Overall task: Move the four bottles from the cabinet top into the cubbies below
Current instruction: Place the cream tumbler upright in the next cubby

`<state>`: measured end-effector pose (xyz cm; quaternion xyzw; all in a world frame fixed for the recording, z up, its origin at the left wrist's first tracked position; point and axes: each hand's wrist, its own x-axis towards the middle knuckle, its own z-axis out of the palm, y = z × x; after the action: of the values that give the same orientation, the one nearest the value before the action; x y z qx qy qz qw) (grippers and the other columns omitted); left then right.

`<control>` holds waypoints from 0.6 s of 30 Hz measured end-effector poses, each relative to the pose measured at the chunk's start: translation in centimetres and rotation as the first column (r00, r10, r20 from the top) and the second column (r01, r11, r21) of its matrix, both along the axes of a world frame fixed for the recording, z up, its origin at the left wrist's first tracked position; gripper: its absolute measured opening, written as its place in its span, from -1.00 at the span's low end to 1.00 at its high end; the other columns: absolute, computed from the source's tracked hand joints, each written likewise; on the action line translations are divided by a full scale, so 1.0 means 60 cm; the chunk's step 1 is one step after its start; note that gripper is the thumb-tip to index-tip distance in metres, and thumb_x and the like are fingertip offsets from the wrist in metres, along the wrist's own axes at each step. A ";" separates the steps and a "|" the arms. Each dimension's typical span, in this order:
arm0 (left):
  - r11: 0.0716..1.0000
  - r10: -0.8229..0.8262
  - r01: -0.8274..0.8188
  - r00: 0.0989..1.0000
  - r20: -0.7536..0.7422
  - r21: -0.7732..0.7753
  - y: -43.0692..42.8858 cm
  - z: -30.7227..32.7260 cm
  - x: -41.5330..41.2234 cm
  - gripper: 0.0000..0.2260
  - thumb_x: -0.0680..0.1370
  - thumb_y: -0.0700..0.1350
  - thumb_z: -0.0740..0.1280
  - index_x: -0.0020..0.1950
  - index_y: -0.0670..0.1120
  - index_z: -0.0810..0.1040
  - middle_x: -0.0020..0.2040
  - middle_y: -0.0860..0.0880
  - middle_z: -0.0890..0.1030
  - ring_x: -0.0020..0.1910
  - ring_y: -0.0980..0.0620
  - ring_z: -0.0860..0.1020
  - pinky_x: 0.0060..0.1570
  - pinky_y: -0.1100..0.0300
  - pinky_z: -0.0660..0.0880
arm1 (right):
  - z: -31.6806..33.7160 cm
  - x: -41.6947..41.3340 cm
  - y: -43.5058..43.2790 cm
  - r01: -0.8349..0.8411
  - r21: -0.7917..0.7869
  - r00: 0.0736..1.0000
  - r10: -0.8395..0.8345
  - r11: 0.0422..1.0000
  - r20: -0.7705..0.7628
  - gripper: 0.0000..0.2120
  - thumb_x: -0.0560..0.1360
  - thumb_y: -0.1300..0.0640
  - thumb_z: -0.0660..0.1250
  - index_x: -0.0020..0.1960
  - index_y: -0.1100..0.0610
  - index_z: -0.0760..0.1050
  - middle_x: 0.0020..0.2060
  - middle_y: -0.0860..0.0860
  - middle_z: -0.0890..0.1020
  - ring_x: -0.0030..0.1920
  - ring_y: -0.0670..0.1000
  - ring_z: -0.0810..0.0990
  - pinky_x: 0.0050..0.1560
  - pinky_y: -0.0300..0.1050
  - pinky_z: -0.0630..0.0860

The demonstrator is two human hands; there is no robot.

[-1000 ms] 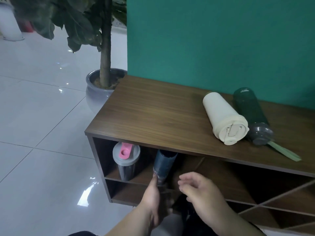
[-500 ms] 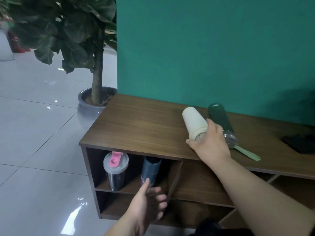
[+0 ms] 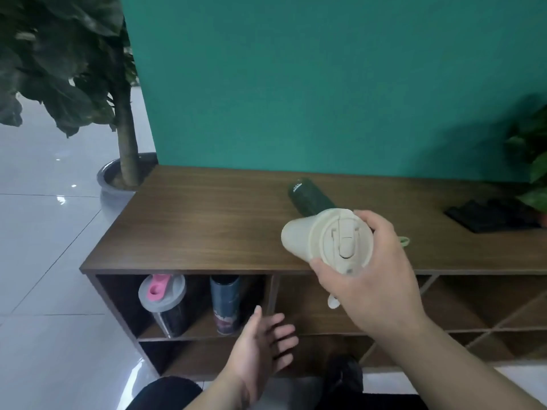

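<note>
My right hand (image 3: 376, 279) grips the cream bottle (image 3: 322, 239) around its lid end and holds it in the air over the front edge of the wooden cabinet top (image 3: 207, 226). A dark green bottle (image 3: 309, 199) lies on its side on the top behind it, partly hidden by the cream one. In the upper left cubby (image 3: 124, 303) stand a grey-lidded bottle with a pink spout (image 3: 165, 306) and a dark blue bottle (image 3: 226, 303). My left hand (image 3: 263, 347) hovers open, palm up, in front of that cubby, holding nothing.
A potted tree (image 3: 125, 161) stands on the tiled floor at the cabinet's left end. A black object (image 3: 488, 216) and a leafy plant (image 3: 532, 173) sit at the top's right end. Diagonal-walled cubbies (image 3: 473, 315) lie to the right. A green wall backs the cabinet.
My right hand has lifted the cream bottle off the cabinet top and drawn it toward the front edge. My left hand has stayed open near the left cubby.
</note>
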<state>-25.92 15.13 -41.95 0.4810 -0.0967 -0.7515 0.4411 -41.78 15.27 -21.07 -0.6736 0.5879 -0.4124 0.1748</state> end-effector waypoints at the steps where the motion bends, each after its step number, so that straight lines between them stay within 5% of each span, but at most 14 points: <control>1: 1.000 0.012 -0.012 1.000 -0.008 0.004 -0.002 0.000 -0.012 -0.42 0.59 0.32 0.05 0.29 -0.09 0.55 0.21 -0.19 0.64 0.15 -0.18 0.59 0.09 -0.04 0.43 | 0.008 -0.014 0.013 -0.011 0.023 1.000 0.011 1.000 0.019 -0.30 0.16 -0.19 0.58 0.17 -0.33 0.27 0.10 -0.29 0.50 0.15 -0.14 0.50 0.17 0.00 0.53; 6: 0.999 0.044 -0.043 0.998 -0.051 0.020 -0.001 -0.008 -0.066 -0.43 0.58 0.34 0.06 0.29 -0.05 0.52 0.26 -0.19 0.61 0.19 -0.21 0.58 0.12 -0.09 0.44 | 0.007 -0.062 0.054 -0.033 0.071 0.995 0.026 0.997 0.095 -0.35 0.10 -0.26 0.49 0.12 -0.42 0.30 0.09 -0.35 0.51 0.15 -0.32 0.45 0.12 -0.09 0.51; 14: 0.999 0.035 -0.029 0.987 -0.154 0.039 -0.007 -0.043 -0.086 -0.34 0.56 0.38 0.09 0.38 -0.11 0.47 0.29 -0.26 0.62 0.19 -0.28 0.62 0.02 -0.13 0.57 | -0.039 -0.081 0.081 -0.034 0.071 0.997 0.029 0.997 0.078 -0.23 0.07 -0.27 0.49 0.25 -0.31 0.35 0.13 -0.33 0.53 0.18 -0.30 0.47 0.07 -0.28 0.43; 18: 1.000 0.011 -0.010 0.982 -0.189 0.006 -0.007 -0.067 -0.091 -0.33 0.58 0.37 0.04 0.40 -0.12 0.49 0.28 -0.29 0.63 0.23 -0.30 0.61 0.32 -0.28 0.45 | -0.081 -0.081 0.081 -0.018 0.154 0.997 0.006 0.988 0.078 -0.23 0.07 -0.24 0.49 0.27 -0.28 0.38 0.12 -0.31 0.55 0.18 -0.26 0.49 0.10 -0.22 0.46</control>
<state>-31.38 14.72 -46.00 0.4091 -0.0499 -0.7916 0.4511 -46.66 20.13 -25.93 -0.6452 0.6068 -0.3901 0.2517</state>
